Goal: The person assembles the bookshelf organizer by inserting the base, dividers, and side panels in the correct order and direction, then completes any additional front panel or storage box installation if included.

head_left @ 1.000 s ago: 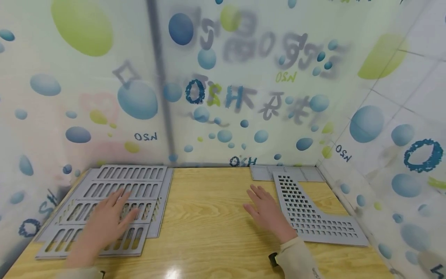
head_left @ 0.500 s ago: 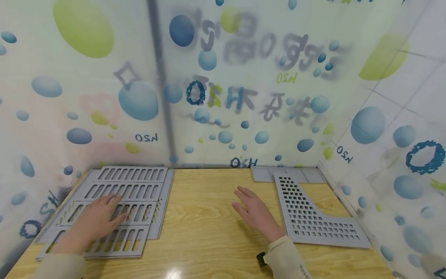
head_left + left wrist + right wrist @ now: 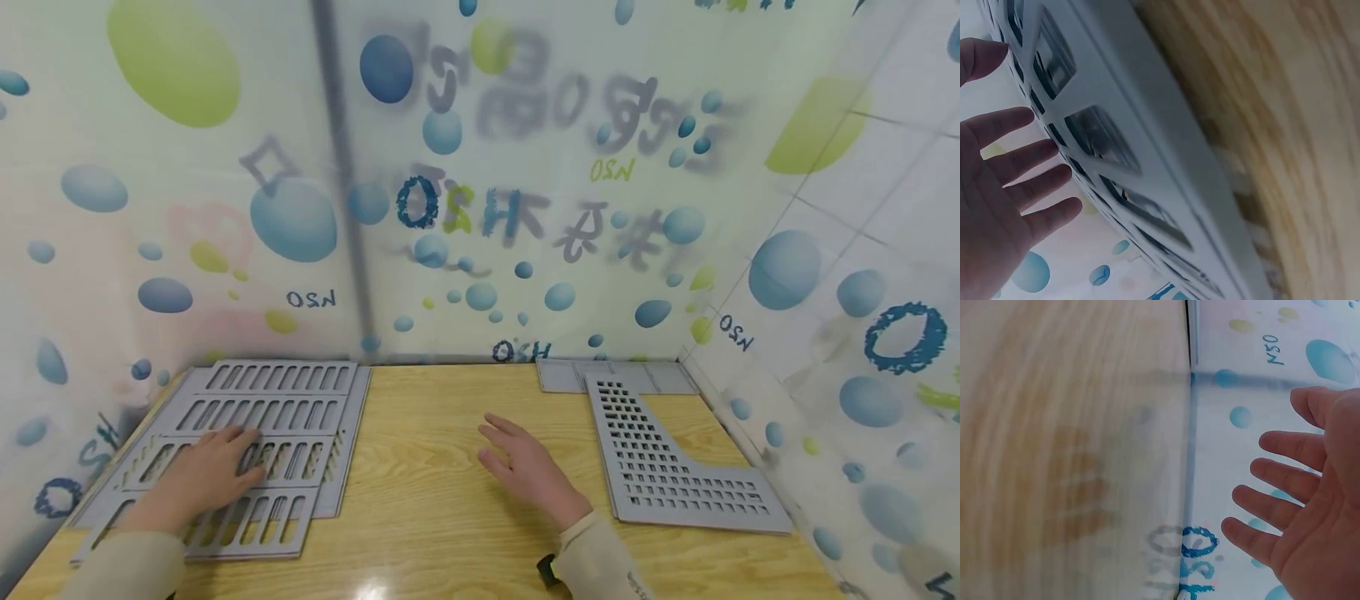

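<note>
My left hand (image 3: 198, 479) is over several overlapping grey slotted panels (image 3: 247, 552) on the left of the table. Its fingers are spread and relaxed in the left wrist view, with the fingertips close to the slotted face (image 3: 1166, 125); whether they touch it I cannot tell. A larger grey sheet (image 3: 352, 450) lies beneath these panels. Above the middle of the table my right hand (image 3: 525, 467) hovers, fingers extended and apart, holding nothing. Its blurred reflection or shadow shows on the wood in the right wrist view.
At the right lies an L-shaped grey panel (image 3: 705, 515) with many small square holes. Flat grey pieces (image 3: 562, 375) sit along the back edge, partly under it. A curtain (image 3: 480, 250) printed with bubbles rises behind the wooden table (image 3: 427, 467) and along both sides.
The right hand has drifted left and slightly nearer, away from the L-shaped panel. My left hand has drawn back and to the left over the slotted panels. The panels stay put.
</note>
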### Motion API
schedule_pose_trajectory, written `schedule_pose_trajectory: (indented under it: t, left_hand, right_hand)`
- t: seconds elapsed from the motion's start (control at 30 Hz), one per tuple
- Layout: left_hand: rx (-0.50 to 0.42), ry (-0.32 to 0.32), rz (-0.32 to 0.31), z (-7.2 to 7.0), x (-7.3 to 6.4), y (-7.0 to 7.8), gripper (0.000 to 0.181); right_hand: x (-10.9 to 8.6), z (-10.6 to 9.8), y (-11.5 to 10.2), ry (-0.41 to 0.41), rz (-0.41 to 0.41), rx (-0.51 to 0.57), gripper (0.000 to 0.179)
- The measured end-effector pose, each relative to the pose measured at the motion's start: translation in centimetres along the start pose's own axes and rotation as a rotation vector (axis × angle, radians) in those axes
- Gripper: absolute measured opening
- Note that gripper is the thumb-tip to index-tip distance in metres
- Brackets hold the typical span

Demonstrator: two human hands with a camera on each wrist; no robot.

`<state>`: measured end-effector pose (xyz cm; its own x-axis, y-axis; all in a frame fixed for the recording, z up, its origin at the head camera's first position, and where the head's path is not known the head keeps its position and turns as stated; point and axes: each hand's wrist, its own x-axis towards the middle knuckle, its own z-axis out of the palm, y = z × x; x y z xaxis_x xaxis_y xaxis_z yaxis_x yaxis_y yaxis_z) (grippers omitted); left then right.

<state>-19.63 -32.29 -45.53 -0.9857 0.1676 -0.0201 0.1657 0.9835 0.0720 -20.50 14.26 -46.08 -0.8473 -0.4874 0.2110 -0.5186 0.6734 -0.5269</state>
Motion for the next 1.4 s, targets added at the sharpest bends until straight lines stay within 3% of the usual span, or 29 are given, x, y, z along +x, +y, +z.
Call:
schedule_pose_trajectory:
  t: [0.27, 0.83, 1.1, 1.4]
  left_hand:
    - [-0.017, -0.033, -0.028, 0.1, 0.9, -0.3, 0.069]
    - [-0.057, -0.017, -0.059, 0.2, 2.8, -1.2, 0.073]
    - [-0.063, -0.029, -0.095, -0.4, 3.6, 0.3, 0.074]
    - [-0.038, -0.011, -0.035, -0.7, 3.4, 2.2, 0.071]
  right_hand:
    - [0.1, 1.3, -0.8, -0.064, -0.013, 0.028, 0.051]
    - [0.0, 1.6, -1.6, -0.076, -0.018, -0.003, 0.049]
    - [0.1, 1.2, -1.1, -0.058, -0.011, -0.006, 0.048]
    - [0.1, 0.2, -0.4, -0.049, 0.042, 0.024, 0.047]
